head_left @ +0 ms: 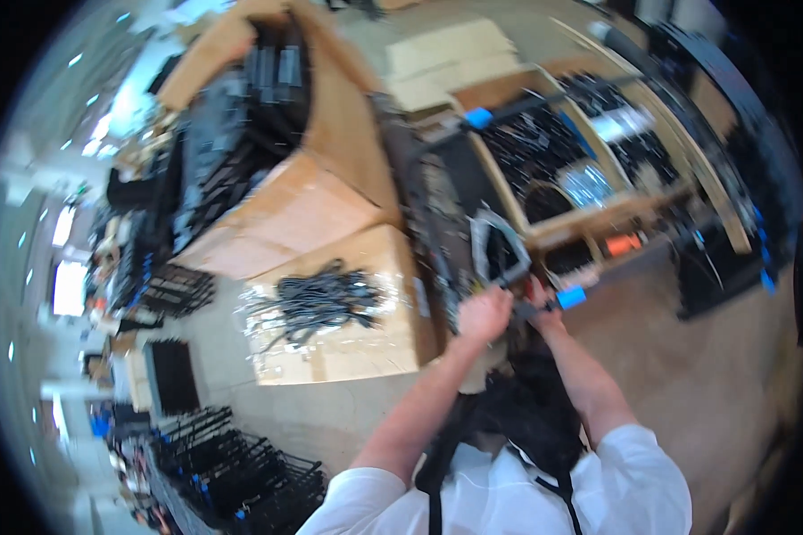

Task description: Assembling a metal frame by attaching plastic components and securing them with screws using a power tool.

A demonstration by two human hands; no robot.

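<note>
My two hands are close together at a cluttered bench edge, blurred by motion. My left hand (484,314) is closed at the near end of a long dark bar (629,261) with a blue band (571,297). The bar slants away to the right, passing over my right hand (547,314). My right hand's fingers are curled and partly hidden by the bar; what they grip is not clear. A small red thing (534,290) shows by those fingers. Just beyond the hands stands a clear plastic bag (500,248) with a dark inside.
Wooden trays (544,234) of small black parts lie ahead right, one with an orange item (625,243). At left, a bundle of black cables (326,299) rests on a taped carton (361,361). Behind it stands an open carton (348,134) of black parts. Black racks (241,473) stand lower left.
</note>
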